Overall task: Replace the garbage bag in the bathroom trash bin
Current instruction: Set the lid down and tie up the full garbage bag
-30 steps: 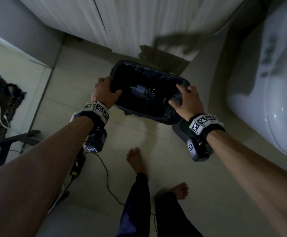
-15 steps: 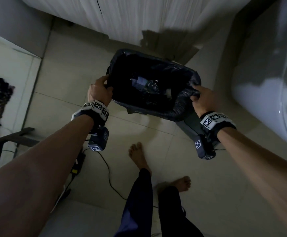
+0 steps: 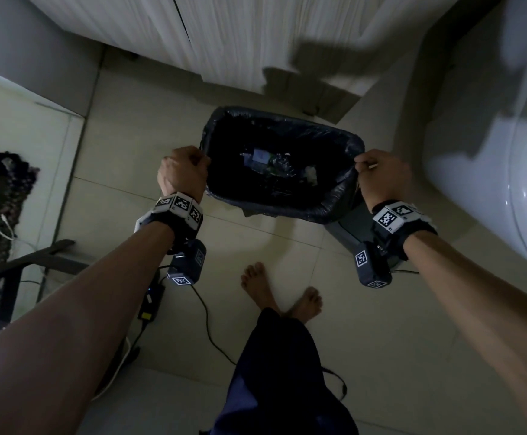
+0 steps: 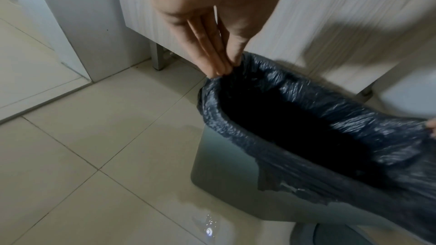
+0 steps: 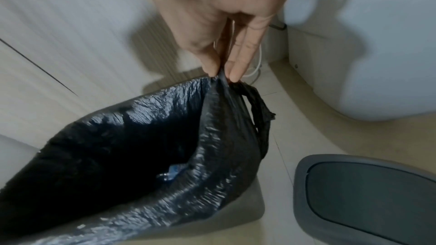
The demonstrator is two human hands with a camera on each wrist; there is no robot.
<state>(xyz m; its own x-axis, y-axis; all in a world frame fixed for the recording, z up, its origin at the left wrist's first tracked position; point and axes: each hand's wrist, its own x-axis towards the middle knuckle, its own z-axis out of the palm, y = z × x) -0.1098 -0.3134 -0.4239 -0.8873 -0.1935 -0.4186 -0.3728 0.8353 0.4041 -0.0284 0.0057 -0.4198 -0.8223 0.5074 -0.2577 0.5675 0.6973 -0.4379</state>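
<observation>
A black garbage bag (image 3: 325, 208) lines the grey trash bin (image 4: 221, 170) on the tiled floor; some litter (image 3: 268, 161) lies at its bottom. My left hand (image 3: 182, 169) pinches the bag's left edge (image 4: 226, 74) between fingertips and thumb. My right hand (image 3: 381, 174) pinches the bag's right edge (image 5: 223, 79) and holds it up off the bin's rim. The bag's mouth is stretched open between both hands. The grey bin wall (image 5: 245, 213) shows below the lifted plastic.
The bin's grey lid (image 5: 368, 197) lies on the floor to the right, beside the white toilet (image 3: 488, 146). A white cabinet (image 3: 256, 39) stands just behind the bin. A cable and power adapter (image 3: 152, 302) lie on the floor by my bare feet (image 3: 262, 290).
Both hands went from resting on the bin's rim to pinching the bag's edges and have lifted and spread them outward; the right edge has come off the rim.
</observation>
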